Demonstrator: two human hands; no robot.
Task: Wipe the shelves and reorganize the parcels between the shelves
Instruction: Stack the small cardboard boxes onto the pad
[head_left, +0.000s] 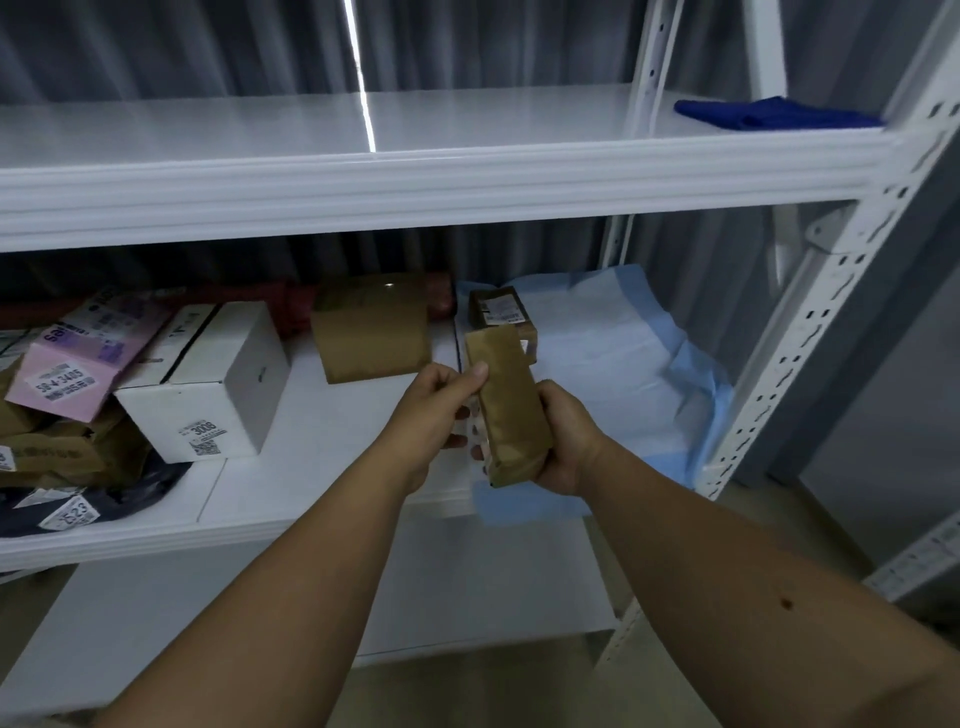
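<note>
Both hands are on one slim brown-paper parcel (511, 410), held just above the front edge of the middle shelf (322, 499): the right hand (563, 441) wraps its lower end in a firm grip, the left hand (441, 402) pinches the upper side with thumb on top. The glossy white top shelf (260, 130) lies bare with a folded blue cloth (769, 114) at its right end, so wiping there looks done. Sorting is far from over, I'd say: a white carton (208, 384), a pink labelled box (78, 369) and taped kraft packets crowd the left end, a crinkly pale-blue sheet (613, 353) the right.
</note>
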